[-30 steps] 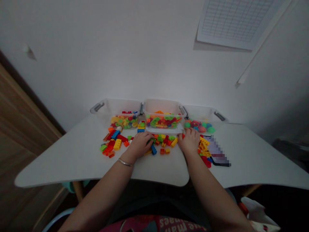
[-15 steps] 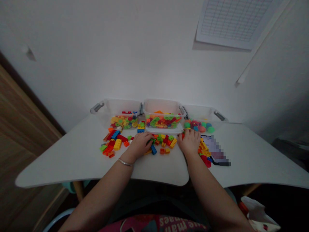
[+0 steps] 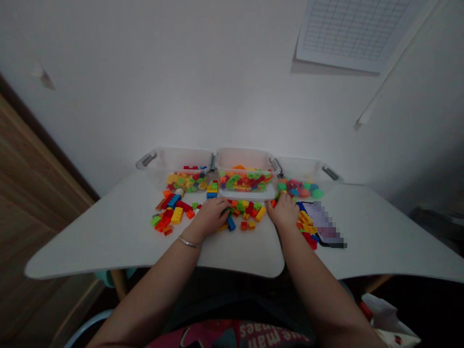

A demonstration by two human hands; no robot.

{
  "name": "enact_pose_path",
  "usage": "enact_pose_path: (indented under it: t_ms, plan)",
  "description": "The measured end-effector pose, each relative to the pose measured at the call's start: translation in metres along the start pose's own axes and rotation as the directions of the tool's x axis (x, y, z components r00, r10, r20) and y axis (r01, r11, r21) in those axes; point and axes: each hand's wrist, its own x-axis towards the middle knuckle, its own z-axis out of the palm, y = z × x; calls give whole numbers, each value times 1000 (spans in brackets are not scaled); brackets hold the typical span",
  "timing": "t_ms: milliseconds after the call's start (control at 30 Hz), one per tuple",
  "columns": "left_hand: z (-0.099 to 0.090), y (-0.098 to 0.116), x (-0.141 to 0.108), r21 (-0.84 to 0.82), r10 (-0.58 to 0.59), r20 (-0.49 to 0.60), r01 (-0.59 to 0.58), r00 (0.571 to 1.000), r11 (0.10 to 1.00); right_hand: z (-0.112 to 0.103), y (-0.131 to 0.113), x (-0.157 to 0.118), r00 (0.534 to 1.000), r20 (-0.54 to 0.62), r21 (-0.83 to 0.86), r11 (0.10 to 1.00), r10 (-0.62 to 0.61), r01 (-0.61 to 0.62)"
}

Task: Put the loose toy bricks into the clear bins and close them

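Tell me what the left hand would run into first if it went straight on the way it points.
The left hand would likely meet the loose bricks just beyond it, before the middle container; depth is unclear, so it may already touch some.

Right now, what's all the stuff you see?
Bins: three, clear, along wall
Bin pieces: many, mixed, inside
Loose bricks: many, multicoloured, on tabletop
Flat piece: one, whitish, before middle bin
Phone: one, dark, right
Tabletop: count unclear, white, under bins
Gridded sheet: one, white, upper right
Fittings: two, white, wall
Wood panel: one, brown, left
Crumpled thing: one, whitish, bottom right
Bracelet: one, silver, left wrist
Shirt: one, pink, bottom
Left hand: one, bare, at middle bricks
Right hand: one, bare, left of phone
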Motion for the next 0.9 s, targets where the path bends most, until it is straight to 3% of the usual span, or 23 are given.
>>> enact_pose_path:
  t_ms: [133, 333, 767, 900]
  plan:
    - [1, -1, 0, 12, -2, 12, 2, 1000, 1000, -4, -1, 1, 998, 48, 0, 999, -40, 40]
    - [-1, 1, 0, 7, -7, 12, 7, 1000, 1000, -5, 1, -3, 999, 27, 3, 1000, -23, 23]
    - [-3, 3, 1, -22, -5, 6, 5, 1000, 1000, -4, 0, -1, 980, 118, -6, 987, -161, 163]
    - [0, 1, 1, -22, 3, 6, -3, 1000, 1000, -6, -2, -2, 986, 111, 43, 992, -126, 122]
